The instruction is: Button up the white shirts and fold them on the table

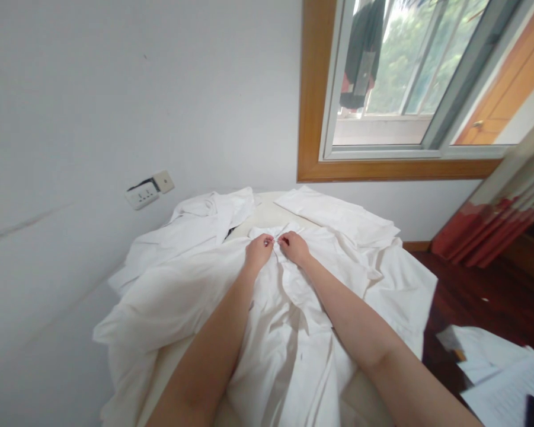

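A white shirt [288, 332] lies spread and wrinkled before me, its front opening running toward me. Near its collar end, my left hand [259, 251] pinches one side of the opening. Close beside it, my right hand [294, 247] pinches the facing edge, and the fingertips almost meet. Whatever small part sits between the fingers, perhaps a button, is too small to make out. Both forearms stretch over the shirt, covering parts of it.
More white clothing [204, 222] is heaped at the left, and a folded white garment [342, 216] lies at the back right. A wall socket [143, 196], a window frame [395, 170] and a red-hemmed curtain [484, 222] surround the surface. Papers [511, 379] are at lower right.
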Demonstrator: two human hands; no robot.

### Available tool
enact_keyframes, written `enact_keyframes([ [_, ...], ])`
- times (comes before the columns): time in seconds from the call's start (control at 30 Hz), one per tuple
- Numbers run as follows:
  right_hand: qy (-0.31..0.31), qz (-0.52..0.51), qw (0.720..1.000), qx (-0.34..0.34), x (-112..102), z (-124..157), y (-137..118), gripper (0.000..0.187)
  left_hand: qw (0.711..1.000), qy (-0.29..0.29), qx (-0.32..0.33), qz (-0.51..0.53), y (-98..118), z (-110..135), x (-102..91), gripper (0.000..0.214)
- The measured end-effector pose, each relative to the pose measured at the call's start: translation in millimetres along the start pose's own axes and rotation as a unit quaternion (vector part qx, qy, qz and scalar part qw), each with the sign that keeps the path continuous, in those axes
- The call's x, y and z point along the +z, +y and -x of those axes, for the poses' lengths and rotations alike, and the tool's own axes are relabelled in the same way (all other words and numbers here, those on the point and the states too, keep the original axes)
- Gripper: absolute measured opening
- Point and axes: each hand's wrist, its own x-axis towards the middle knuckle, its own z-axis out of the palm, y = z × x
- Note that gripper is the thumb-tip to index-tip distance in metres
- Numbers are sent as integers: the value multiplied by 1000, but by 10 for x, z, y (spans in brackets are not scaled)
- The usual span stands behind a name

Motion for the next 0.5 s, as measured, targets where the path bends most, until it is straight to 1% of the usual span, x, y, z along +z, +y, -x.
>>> enact_keyframes([
  [0.27,-1,-6,999,37,13,-6,-57,23,999,-8,-11,30,-22,-18,10,19],
  [0.5,-9,-2,999,45,29,-22,-41,25,1000,-2,9,15,-32,-8,28,25],
])
